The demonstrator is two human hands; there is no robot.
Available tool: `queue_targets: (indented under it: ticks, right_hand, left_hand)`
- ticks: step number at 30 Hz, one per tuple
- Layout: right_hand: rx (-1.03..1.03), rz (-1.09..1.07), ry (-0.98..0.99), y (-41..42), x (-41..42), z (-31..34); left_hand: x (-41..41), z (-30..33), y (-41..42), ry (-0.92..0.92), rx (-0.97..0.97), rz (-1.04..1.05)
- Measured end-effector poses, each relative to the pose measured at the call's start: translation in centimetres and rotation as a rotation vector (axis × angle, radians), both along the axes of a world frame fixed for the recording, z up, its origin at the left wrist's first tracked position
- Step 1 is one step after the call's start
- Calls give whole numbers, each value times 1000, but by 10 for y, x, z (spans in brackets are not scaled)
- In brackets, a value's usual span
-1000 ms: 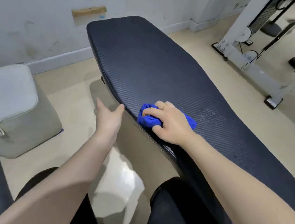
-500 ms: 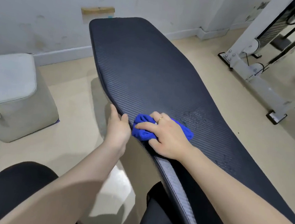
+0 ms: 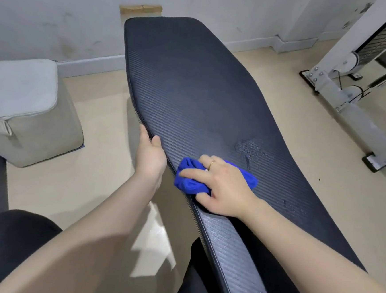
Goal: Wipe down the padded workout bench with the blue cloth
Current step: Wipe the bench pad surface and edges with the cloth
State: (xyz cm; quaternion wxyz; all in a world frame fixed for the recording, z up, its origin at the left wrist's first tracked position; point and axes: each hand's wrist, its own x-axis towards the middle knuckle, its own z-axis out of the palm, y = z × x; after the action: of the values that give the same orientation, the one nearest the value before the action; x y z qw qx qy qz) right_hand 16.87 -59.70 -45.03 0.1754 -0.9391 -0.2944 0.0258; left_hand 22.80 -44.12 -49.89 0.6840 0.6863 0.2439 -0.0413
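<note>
The long black padded bench (image 3: 187, 83) with a ribbed texture runs from the lower right up toward the far wall. My right hand (image 3: 223, 190), wearing a ring, presses the bunched blue cloth (image 3: 189, 183) flat onto the pad near its left edge. My left hand (image 3: 150, 157) grips that left edge just beside the cloth, thumb on top, fingers hidden underneath. A patch of water droplets (image 3: 252, 148) sits on the pad just beyond the cloth, and a fainter wet patch (image 3: 296, 206) lies to the right of my wrist.
A grey padded box (image 3: 26, 110) stands on the beige floor to the left. A white exercise machine frame (image 3: 350, 98) with cables occupies the right. The white wall and baseboard (image 3: 92, 62) lie behind the bench's far end. My dark-clothed legs (image 3: 11, 247) are at the bottom.
My left hand has moved from beside the bench onto its left edge and taken hold. My right hand has kept sliding the cloth on the pad near that edge.
</note>
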Motion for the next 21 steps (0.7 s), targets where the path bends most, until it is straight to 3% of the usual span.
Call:
queue_targets:
  ticks: [3,8,10,14,16,21]
  right_hand:
    - [-60,-23,-24,-15,11,-3]
    - [-131,-619,-31,-25,76,-5]
    - [-159,-588,-28,-21,67,-2]
    - [-124,-222,-29,-22,8,-1]
    - [-101,-178,-29,-36,11,0]
    - [-93,-722,-38,-79,82,-13]
  left_hand:
    - [-4,8,-8,-16,53,55]
    - [-9,12,-12,89,77,90]
    - [-13,16,-18,101,98,83]
    - [-20,20,-35,102,147,113]
    - [-18,22,-40,100,130,148]
    - [-20,23,-45,79,140,182]
